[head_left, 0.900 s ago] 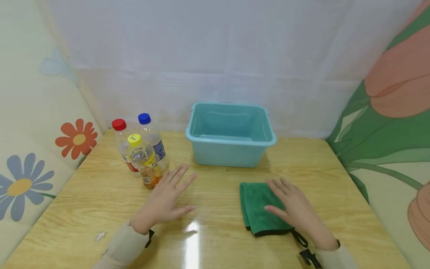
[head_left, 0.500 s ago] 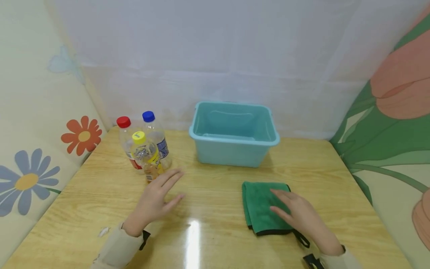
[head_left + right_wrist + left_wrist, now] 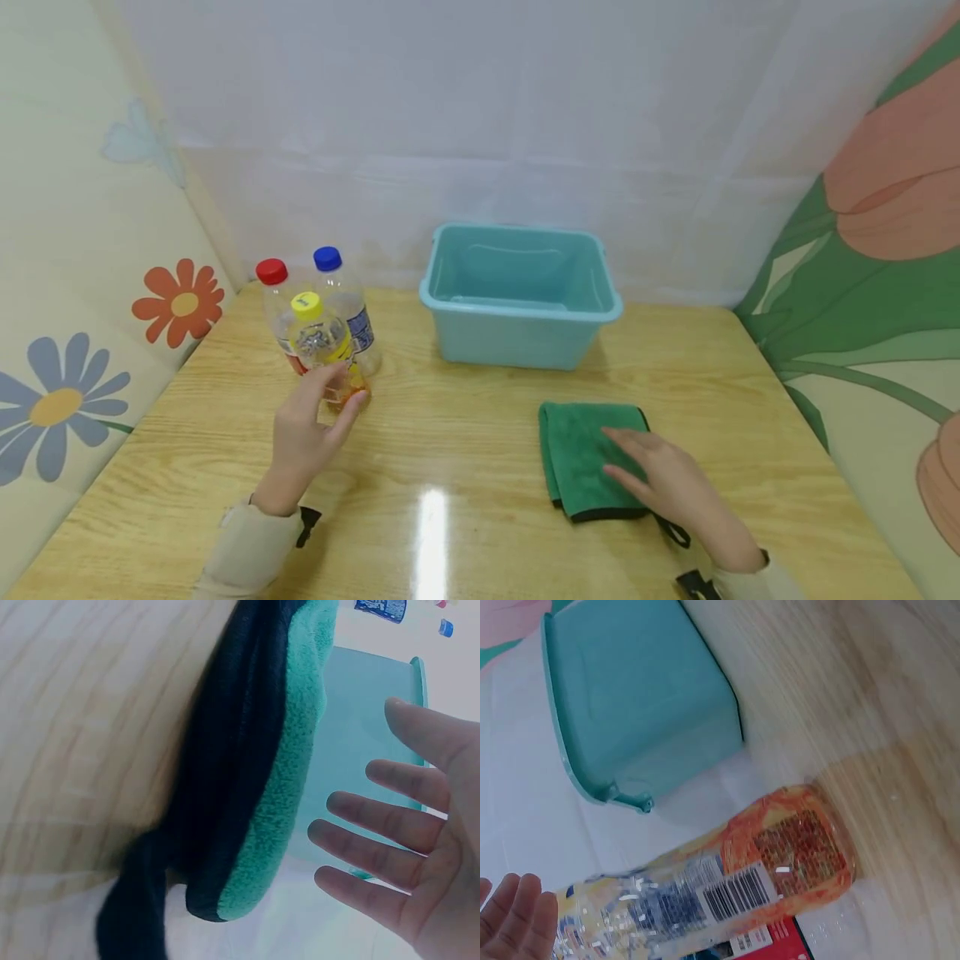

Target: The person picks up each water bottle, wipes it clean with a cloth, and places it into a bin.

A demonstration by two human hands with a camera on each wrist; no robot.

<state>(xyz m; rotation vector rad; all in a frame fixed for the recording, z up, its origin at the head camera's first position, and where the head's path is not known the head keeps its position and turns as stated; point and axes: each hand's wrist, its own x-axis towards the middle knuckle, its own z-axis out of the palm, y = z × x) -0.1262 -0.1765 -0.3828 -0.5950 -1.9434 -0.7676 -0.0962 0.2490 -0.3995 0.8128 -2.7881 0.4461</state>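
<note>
In the head view my left hand (image 3: 303, 429) is at the near side of the yellow-capped bottle (image 3: 307, 308), thumb and fingers spread apart in front of its lower part. The left wrist view shows the fingertips (image 3: 525, 915) close by the upper end of this bottle (image 3: 739, 889), whose label carries a barcode. Over the right part of a folded green towel (image 3: 588, 467) hovers my right hand (image 3: 671, 479). Its fingers are spread and hold nothing in the right wrist view, where the towel (image 3: 281, 780) shows its black edging and hanging loop.
Just behind the yellow-capped bottle stand a red-capped bottle (image 3: 272, 273) and a blue-capped bottle (image 3: 327, 260). A light blue plastic bin (image 3: 517, 337) sits at the back middle of the wooden table (image 3: 480, 433). White cloth hangs behind it.
My left hand has moved left to the yellow-capped bottle, its spread fingers bending slightly. The right hand stays above the towel, shifted a little to the right.
</note>
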